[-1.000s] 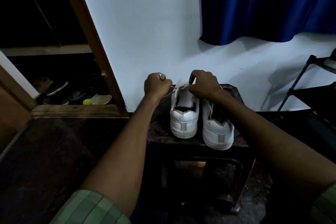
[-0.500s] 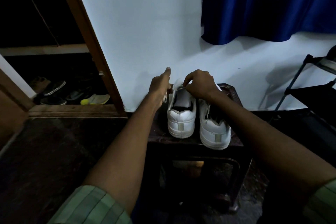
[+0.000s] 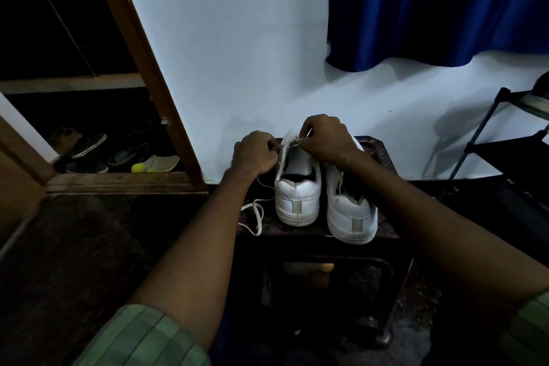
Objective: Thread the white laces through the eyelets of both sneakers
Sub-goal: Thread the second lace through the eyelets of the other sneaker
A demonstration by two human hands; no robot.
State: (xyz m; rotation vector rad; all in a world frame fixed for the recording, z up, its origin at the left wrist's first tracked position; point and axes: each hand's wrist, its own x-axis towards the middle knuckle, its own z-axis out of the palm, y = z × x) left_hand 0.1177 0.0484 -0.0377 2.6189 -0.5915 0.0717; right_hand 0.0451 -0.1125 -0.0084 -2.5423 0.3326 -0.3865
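Two white sneakers stand side by side, heels toward me, on a dark stool (image 3: 386, 154). My left hand (image 3: 255, 154) is curled at the left side of the left sneaker (image 3: 297, 196) and pinches a white lace there. My right hand (image 3: 323, 140) is curled over the tongue of that sneaker and pinches the lace near the eyelets. A loose stretch of white lace (image 3: 255, 217) trails down onto the stool left of the shoe. My right forearm crosses over the right sneaker (image 3: 350, 214). The eyelets are hidden behind my hands.
A white wall rises right behind the stool, with a blue curtain (image 3: 439, 6) above right. A black metal rack (image 3: 505, 140) stands at the right. At the left, a wooden door frame (image 3: 148, 68) opens onto several shoes (image 3: 118, 154) on the floor.
My left hand has come down from an outstretched pull to a curled grip beside the left sneaker. A loose loop of lace now lies on the stool.
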